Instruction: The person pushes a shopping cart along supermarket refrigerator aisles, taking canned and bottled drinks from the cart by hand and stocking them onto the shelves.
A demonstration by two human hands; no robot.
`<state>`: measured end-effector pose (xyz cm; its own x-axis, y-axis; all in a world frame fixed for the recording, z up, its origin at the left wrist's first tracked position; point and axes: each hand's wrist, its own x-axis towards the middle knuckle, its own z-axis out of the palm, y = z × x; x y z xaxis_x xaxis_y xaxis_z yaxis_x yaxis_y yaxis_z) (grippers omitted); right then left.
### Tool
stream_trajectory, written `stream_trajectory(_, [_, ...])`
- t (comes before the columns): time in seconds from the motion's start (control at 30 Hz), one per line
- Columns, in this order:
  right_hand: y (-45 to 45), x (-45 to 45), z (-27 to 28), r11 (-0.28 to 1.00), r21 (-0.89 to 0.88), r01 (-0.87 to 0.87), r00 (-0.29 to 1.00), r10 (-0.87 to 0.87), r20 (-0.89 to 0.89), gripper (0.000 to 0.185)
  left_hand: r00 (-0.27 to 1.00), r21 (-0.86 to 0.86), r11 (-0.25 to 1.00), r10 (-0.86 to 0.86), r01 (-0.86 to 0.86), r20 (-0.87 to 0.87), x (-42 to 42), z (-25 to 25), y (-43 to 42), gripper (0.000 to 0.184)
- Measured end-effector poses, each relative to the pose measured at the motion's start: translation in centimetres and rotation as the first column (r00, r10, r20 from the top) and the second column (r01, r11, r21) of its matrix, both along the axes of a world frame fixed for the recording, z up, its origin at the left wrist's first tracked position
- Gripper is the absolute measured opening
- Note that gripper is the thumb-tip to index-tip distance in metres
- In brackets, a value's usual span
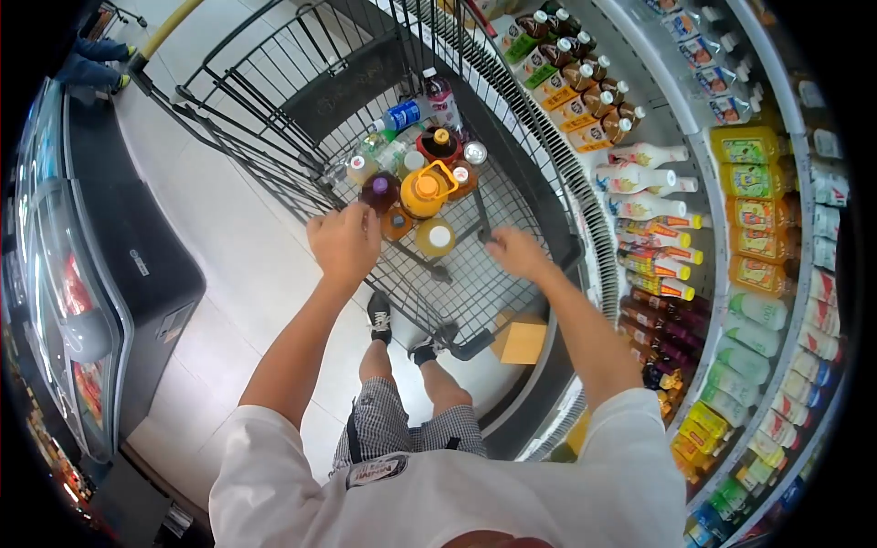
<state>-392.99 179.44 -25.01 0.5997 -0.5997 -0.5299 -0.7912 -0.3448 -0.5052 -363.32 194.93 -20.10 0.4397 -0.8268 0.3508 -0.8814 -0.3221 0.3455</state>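
Observation:
A black wire shopping cart [329,114] stands before me, with several drinks bottles grouped in its basket. My left hand [344,242] is closed at the cart's left side, just below a dark bottle with a purple cap [380,186]; what its fingers hold, if anything, is hidden. Close by are an orange bottle with a loop handle [425,190], a small amber bottle [396,223] and a white-capped yellowish bottle [437,237]. My right hand [521,253] is over the basket's right part, fingers curled inward near a dark bar; their grip cannot be made out.
Refrigerated shelves [671,82] with rows of bottles curve along the right. On the left stands a black-sided freezer case [151,265]. A cardboard box [521,341] is on the floor by the shelf base. Another person's legs [91,59] show at upper left.

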Motion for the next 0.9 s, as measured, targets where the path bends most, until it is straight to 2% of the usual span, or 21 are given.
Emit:
stream_trajectory(0.17, [6.5, -3.9, 3.5, 0.972, 0.166, 0.164, 0.985, -0.152, -0.084, 0.044, 0.998, 0.034, 0.999, -0.028, 0.030, -0.057, 0.2, 0.3, 0.1, 0.010])
stream_trajectory(0.3, [6.8, -3.8, 5.1, 0.957, 0.187, 0.222, 0.974, -0.207, -0.094, 0.046, 0.997, 0.073, 0.994, -0.076, 0.077, -0.022, 0.3, 1.7, -0.1, 0.010])
stream_trajectory(0.4, [4.1, -2.3, 3.8, 0.989, 0.082, 0.123, 0.989, -0.115, -0.094, 0.047, 0.997, 0.101, 0.992, -0.069, 0.072, -0.033, 0.2, 1.4, -0.3, 0.017])
stream_trajectory(0.5, [-0.7, 1.9, 1.5, 0.984, -0.067, 0.165, 0.986, -0.164, 0.017, 0.040, 0.999, 0.095, 0.995, -0.036, 0.039, -0.028, 0.0, 1.3, -0.4, 0.015])
stream_trajectory(0.57, [-4.2, 5.0, -0.6, 0.963, -0.233, 0.138, 0.987, -0.114, 0.113, 0.040, 1.000, 0.118, 0.993, -0.008, 0.010, -0.013, 0.0, 1.2, -0.7, 0.014])
stream_trajectory(0.63, [-7.4, 7.6, -3.5, 0.933, -0.359, 0.040, 0.987, 0.020, 0.162, 0.049, 1.000, 0.131, 0.991, -0.009, 0.008, 0.011, 0.2, 0.9, -1.0, 0.017])
stream_trajectory(0.73, [-11.6, 10.4, -6.7, 0.919, -0.381, -0.099, 0.995, 0.096, -0.027, 0.057, 1.000, 0.150, 0.989, -0.015, 0.013, 0.016, 0.1, 0.9, -1.4, 0.020])
stream_trajectory(0.9, [-14.6, 11.9, -11.3, 0.933, -0.302, -0.196, 0.977, 0.161, -0.137, 0.060, 1.000, 0.198, 0.980, 0.017, -0.019, 0.012, 0.3, 0.7, -1.5, 0.020])
